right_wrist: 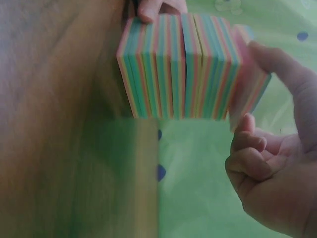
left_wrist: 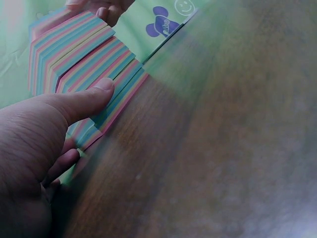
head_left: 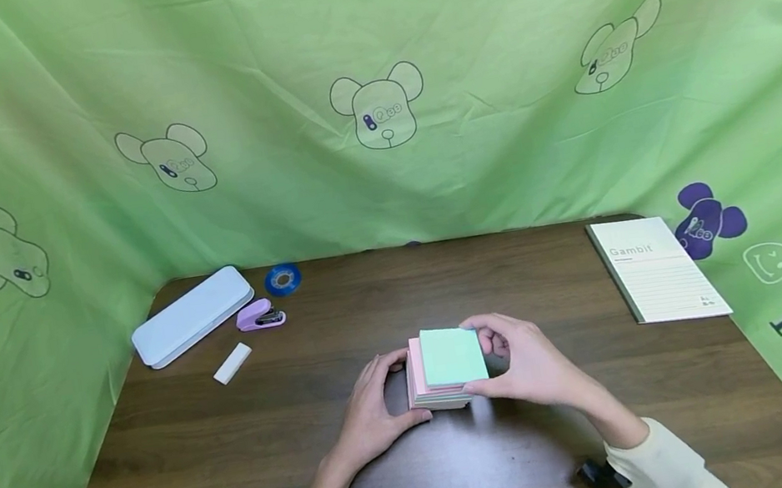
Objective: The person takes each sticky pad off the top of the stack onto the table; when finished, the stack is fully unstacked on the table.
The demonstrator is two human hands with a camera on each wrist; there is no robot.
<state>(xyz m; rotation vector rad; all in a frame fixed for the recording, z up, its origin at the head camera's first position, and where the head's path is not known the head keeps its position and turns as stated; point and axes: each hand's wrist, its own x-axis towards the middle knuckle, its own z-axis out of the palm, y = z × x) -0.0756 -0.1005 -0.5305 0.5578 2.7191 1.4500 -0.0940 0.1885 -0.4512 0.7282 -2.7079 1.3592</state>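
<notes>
A tall stack of sticky note pads (head_left: 441, 399) with pink, green, yellow and blue layers stands at the middle of the table. My left hand (head_left: 373, 407) grips its lower left part, thumb on the near side; in the left wrist view the thumb (left_wrist: 94, 96) lies across the striped edges. Between thumb and finger, my right hand (head_left: 530, 362) pinches the top pad (head_left: 453, 355), whose upper face is light green. This pad sits shifted to the right over a pink sheet. In the right wrist view the pad (right_wrist: 250, 84) tilts away from the stack (right_wrist: 178, 74).
On the left of the brown table (head_left: 191, 476) lie a pale blue case (head_left: 193, 317), a purple stapler (head_left: 259, 315), a blue tape roll (head_left: 282, 279) and a white eraser (head_left: 233, 364). A notepad (head_left: 656, 272) lies at the right edge. Green cloth (head_left: 487, 179) surrounds the table.
</notes>
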